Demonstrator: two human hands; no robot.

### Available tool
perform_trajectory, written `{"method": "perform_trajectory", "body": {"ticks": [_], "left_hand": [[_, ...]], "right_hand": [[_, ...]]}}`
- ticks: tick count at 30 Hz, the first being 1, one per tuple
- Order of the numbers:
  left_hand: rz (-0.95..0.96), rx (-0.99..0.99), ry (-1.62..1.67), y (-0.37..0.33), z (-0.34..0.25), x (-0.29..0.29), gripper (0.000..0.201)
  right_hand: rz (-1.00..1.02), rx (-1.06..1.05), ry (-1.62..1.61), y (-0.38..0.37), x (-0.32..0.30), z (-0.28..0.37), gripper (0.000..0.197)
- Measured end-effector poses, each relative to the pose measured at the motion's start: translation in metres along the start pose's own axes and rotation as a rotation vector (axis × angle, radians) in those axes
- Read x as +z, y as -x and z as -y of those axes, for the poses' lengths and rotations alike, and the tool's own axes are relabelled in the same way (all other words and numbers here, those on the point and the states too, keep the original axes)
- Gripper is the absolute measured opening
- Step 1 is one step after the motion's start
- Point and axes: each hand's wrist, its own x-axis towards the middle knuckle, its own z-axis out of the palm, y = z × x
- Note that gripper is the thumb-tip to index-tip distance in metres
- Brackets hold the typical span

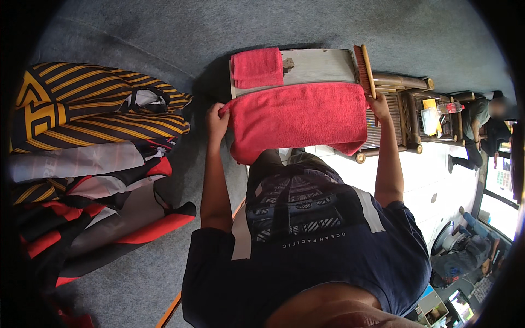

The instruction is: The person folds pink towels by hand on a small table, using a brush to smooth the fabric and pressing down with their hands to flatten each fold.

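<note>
A red towel [298, 117], folded into a wide band, stretches across the near part of a small pale table in front of me. My left hand [217, 121] is closed on its left end, with a bit of red cloth showing at the fingers. At the opposite end my right hand [378, 107] is closed on the towel's upper right corner; its fingertips are partly hidden. A wooden-handled brush [365, 68] with reddish bristles lies along the table's right edge, its lower end against my right hand. A smaller folded red towel [256, 68] rests at the far left.
The pale tabletop [322, 65] has a brown worn patch. Striped and red-black clothes [98, 109] hang or lie at left. A bamboo bench [404, 117] stands at right, with a bottle [451, 107] and packages further along. Another person [478, 123] sits beyond it.
</note>
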Motion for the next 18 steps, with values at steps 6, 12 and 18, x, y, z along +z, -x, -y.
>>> {"method": "perform_trajectory", "body": {"ticks": [6,12,18], "left_hand": [[-0.021,-0.166,0.061,0.008,0.0,-0.035,0.016],[0.079,-0.319,0.391,0.013,-0.011,-0.033,0.016],[0.115,-0.241,0.229,0.005,-0.008,-0.007,0.036]], "right_hand": [[-0.095,0.01,0.144,0.024,-0.008,0.015,0.023],[-0.085,0.018,0.011,0.043,-0.021,-0.001,0.023],[-0.101,0.094,0.087,0.03,0.001,0.018,0.03]]}}
